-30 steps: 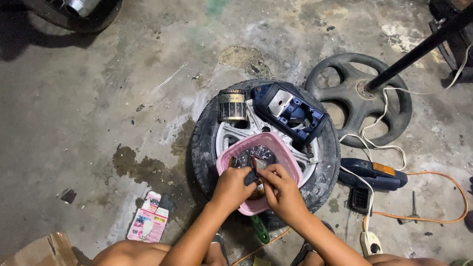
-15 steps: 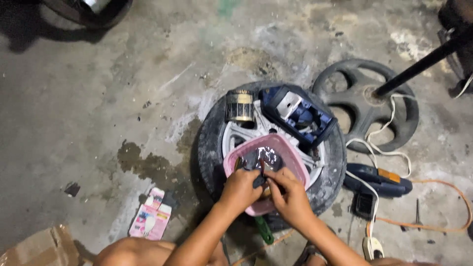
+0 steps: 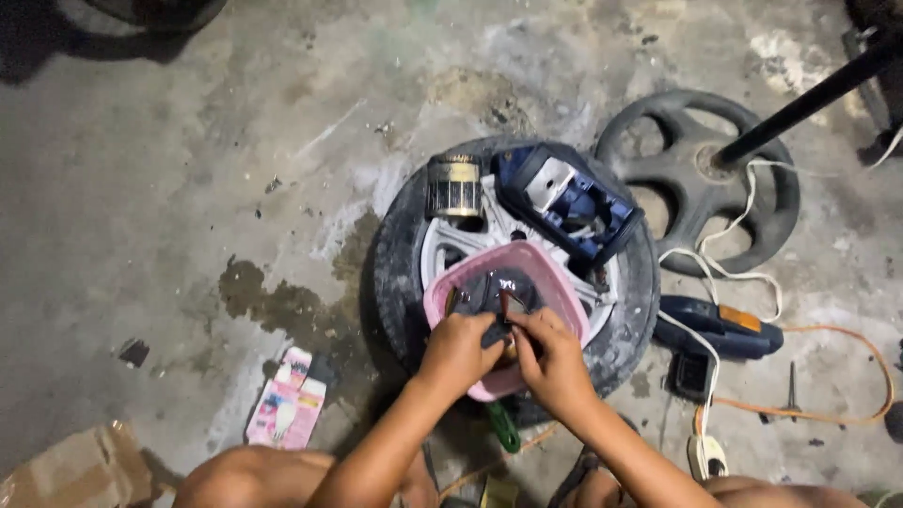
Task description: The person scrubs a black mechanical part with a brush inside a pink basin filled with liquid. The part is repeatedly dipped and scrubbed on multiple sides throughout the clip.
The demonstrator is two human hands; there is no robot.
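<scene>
you're looking down at a stained grey concrete floor (image 3: 188, 169), a dark wet patch (image 3: 282, 306) near the middle, dim light, a torn cardboard piece (image 3: 71, 466) at lower left.

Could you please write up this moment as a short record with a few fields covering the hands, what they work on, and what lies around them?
Setting: stained concrete floor, seen from above
Work surface: wheel with tyre lying flat
Left hand: left hand over the pink basket, on a small dark part
Right hand: right hand at the same dark part; grip unclear
On the wheel: blue tool housing, cylindrical motor part
Right of wheel: black stand base, blue power tool, orange cable
Left of wheel: pink packet, cardboard
</scene>
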